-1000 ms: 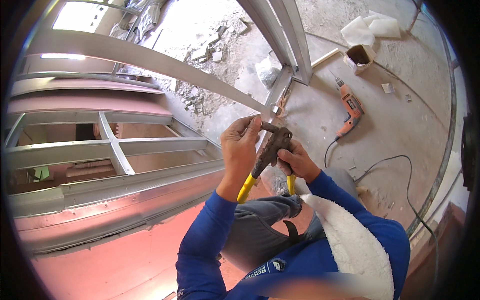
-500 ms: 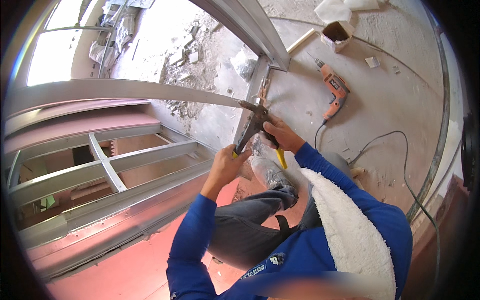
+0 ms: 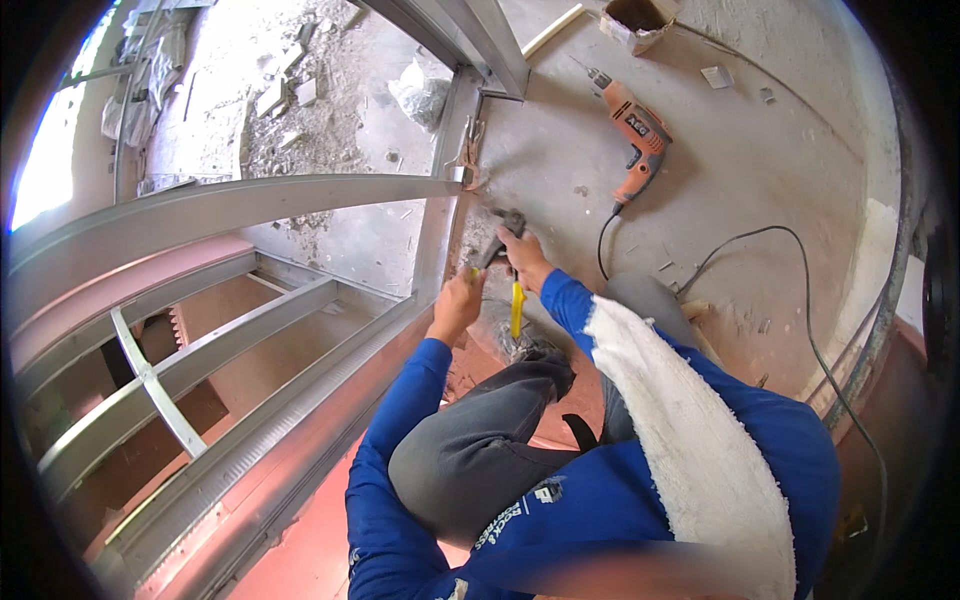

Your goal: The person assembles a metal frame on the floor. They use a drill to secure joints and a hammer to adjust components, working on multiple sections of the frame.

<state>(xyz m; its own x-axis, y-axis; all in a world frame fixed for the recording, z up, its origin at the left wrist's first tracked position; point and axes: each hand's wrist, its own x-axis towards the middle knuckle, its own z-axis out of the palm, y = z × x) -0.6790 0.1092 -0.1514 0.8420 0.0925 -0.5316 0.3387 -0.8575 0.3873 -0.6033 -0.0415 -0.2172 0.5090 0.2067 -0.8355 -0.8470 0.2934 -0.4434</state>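
Note:
My left hand (image 3: 457,305) is closed around one yellow-ended handle of a dark hand riveter (image 3: 512,222). Close to the tool's head, my right hand (image 3: 525,260) grips it from the right. Its other yellow handle (image 3: 518,310) hangs down below my right hand, above my shoe. The riveter's nose is blurred and sits apart from the metal framing. Left of it, a long silver metal stud (image 3: 250,203) ends at an upright metal track (image 3: 432,240). Beside that joint is a narrow rust-coloured piece (image 3: 470,155) I cannot make out.
An orange corded drill (image 3: 636,140) lies on the dusty floor to the right, its cable (image 3: 800,250) curving toward me. Farther off are an open box (image 3: 634,35), a clear plastic bag (image 3: 420,97) and rubble. A metal frame (image 3: 190,370) with crosspieces lies left, by pink board (image 3: 300,540).
The riveter has dropped away from the stud's end, toward me, with both hands still on it. My view has shifted, so the drill and framing appear displaced.

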